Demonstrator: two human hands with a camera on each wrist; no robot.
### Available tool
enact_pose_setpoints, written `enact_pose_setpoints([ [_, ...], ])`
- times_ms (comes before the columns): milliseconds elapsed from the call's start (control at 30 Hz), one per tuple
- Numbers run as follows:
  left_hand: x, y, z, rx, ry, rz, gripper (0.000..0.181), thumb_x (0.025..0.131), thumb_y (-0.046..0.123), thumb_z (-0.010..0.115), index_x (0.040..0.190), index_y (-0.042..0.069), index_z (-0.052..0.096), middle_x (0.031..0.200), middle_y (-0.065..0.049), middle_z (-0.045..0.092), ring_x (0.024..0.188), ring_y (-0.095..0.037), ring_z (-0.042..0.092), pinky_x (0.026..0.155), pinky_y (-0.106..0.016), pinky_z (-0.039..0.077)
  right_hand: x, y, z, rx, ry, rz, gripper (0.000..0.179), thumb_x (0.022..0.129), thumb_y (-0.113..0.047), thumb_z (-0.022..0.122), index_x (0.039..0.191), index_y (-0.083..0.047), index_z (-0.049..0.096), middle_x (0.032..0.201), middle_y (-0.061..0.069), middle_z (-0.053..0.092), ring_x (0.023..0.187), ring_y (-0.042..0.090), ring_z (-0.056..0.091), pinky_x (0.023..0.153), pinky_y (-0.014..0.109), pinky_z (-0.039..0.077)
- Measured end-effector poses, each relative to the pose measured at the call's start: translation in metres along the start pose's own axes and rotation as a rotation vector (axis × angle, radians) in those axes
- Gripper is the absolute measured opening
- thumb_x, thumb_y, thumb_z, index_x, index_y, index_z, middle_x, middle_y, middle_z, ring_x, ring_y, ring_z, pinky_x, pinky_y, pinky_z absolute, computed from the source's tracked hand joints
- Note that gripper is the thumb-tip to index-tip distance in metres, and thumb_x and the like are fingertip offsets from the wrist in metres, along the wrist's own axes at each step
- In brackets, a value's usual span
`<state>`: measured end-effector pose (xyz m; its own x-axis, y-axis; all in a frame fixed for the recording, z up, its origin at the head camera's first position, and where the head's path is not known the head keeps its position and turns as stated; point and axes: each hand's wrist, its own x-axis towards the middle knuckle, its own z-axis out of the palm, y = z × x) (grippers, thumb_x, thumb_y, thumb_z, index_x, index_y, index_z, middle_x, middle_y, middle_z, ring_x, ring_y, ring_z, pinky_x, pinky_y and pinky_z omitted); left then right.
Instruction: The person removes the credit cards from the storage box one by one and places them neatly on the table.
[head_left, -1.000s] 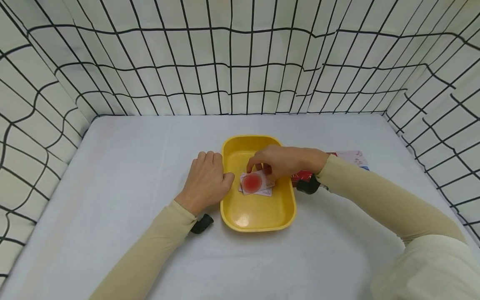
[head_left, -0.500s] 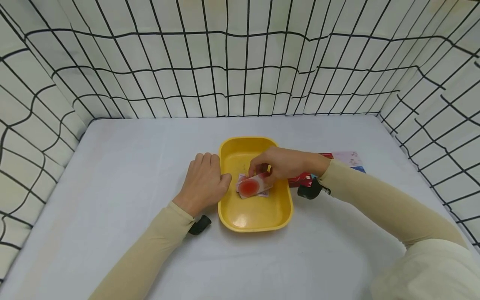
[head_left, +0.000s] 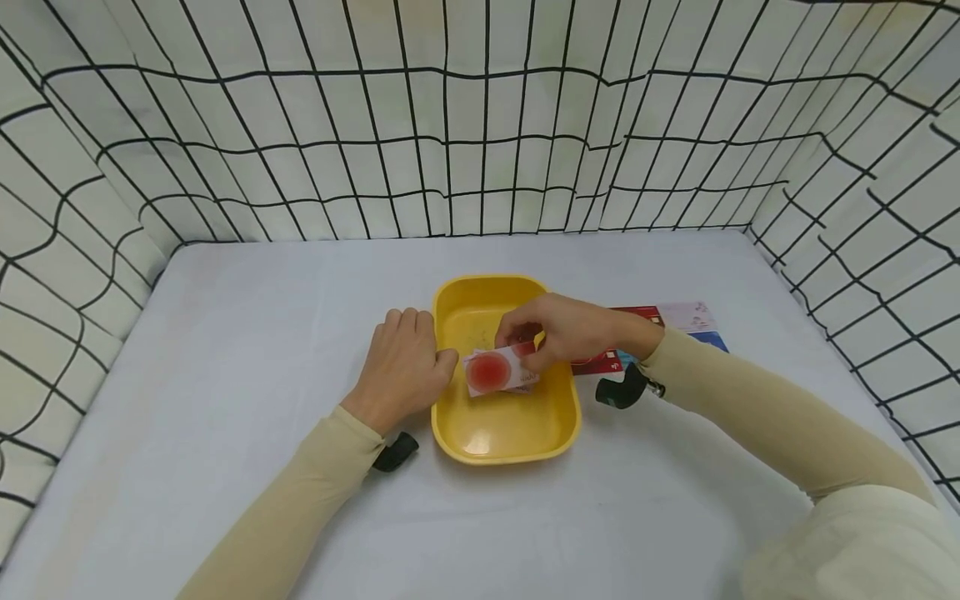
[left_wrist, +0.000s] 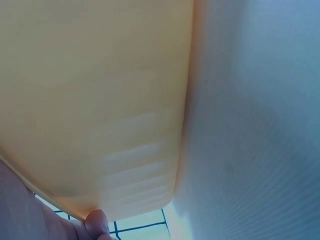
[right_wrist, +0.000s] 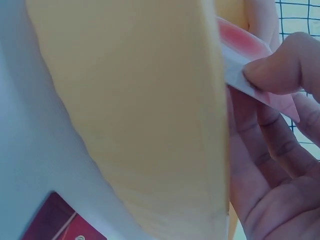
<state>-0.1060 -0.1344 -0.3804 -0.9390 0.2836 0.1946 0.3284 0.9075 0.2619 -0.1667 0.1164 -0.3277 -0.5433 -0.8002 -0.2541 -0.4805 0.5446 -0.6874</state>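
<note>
My right hand (head_left: 564, 330) pinches a small white card (head_left: 489, 372) with a red round picture on it, over the yellow tray (head_left: 510, 429). In the right wrist view the thumb presses on the tilted card (right_wrist: 239, 71) and the fingers lie beneath it. Under this card, at least one more card (head_left: 523, 388) shows at its lower edge, mostly covered. My left hand (head_left: 405, 360) grips the tray's left rim, its thumb over the edge. The left wrist view shows the tray's outer wall (left_wrist: 125, 95) with fingertips (left_wrist: 96, 223) at the rim.
Right of the tray lie flat printed sheets, one red (head_left: 602, 363) and one pink (head_left: 686, 316) with blue below it, partly hidden by my right arm. The white table (head_left: 225, 367) is enclosed by black wire mesh (head_left: 450, 137) at the back and sides.
My right hand has lifted and tilted the top card, shifting it slightly left off the card beneath. The left hand has stayed on the tray rim. The whole view has shifted slightly.
</note>
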Motion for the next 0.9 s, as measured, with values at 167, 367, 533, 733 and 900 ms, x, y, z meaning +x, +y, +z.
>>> enact_pose_setpoints([
  [167, 0.0, 0.0, 0.0, -0.001, -0.003, -0.001, 0.024, 0.092, 0.024, 0.053, 0.09, 0.0, 0.05, 0.082, -0.012, 0.044, 0.085, -0.03, 0.039, 0.073, -0.036, 0.03, -0.005, -0.001, 0.003, 0.052, 0.017, 0.013, 0.032, 0.087, -0.01, 0.073, 0.117, -0.02, 0.07, 0.114, -0.003, 0.071, 0.108, 0.017, 0.064, 0.098, 0.03, 0.058],
  [367, 0.0, -0.001, 0.001, -0.005, 0.002, 0.001, 0.024, 0.092, 0.024, 0.053, 0.089, 0.0, 0.05, 0.081, -0.012, 0.044, 0.084, -0.03, 0.039, 0.073, -0.036, 0.03, -0.013, -0.001, 0.006, 0.093, 0.05, 0.025, 0.034, 0.086, -0.009, 0.072, 0.118, -0.021, 0.069, 0.118, -0.004, 0.07, 0.112, 0.019, 0.063, 0.099, 0.032, 0.058],
  [533, 0.0, -0.001, 0.002, -0.008, 0.001, -0.001, 0.025, 0.092, 0.024, 0.052, 0.089, 0.0, 0.05, 0.081, -0.012, 0.044, 0.084, -0.03, 0.039, 0.073, -0.036, 0.03, -0.018, 0.001, 0.007, 0.094, 0.087, 0.034, 0.035, 0.086, -0.01, 0.073, 0.119, -0.021, 0.068, 0.119, -0.003, 0.07, 0.11, 0.019, 0.062, 0.097, 0.031, 0.059],
  [733, 0.0, 0.0, 0.002, -0.013, -0.016, -0.01, 0.026, 0.093, 0.025, 0.051, 0.091, -0.001, 0.05, 0.083, -0.013, 0.044, 0.086, -0.031, 0.04, 0.074, -0.037, 0.03, -0.028, 0.002, 0.007, 0.128, 0.144, 0.01, 0.036, 0.087, -0.008, 0.071, 0.122, -0.016, 0.064, 0.122, 0.0, 0.07, 0.111, 0.02, 0.062, 0.099, 0.033, 0.058],
  [900, 0.001, 0.0, 0.002, -0.017, -0.013, -0.007, 0.025, 0.093, 0.023, 0.05, 0.09, -0.001, 0.05, 0.082, -0.013, 0.044, 0.085, -0.031, 0.04, 0.073, -0.037, 0.03, -0.036, 0.008, 0.007, 0.168, 0.221, -0.024, 0.035, 0.088, -0.004, 0.07, 0.121, -0.01, 0.061, 0.119, 0.006, 0.069, 0.109, 0.022, 0.062, 0.098, 0.038, 0.059],
])
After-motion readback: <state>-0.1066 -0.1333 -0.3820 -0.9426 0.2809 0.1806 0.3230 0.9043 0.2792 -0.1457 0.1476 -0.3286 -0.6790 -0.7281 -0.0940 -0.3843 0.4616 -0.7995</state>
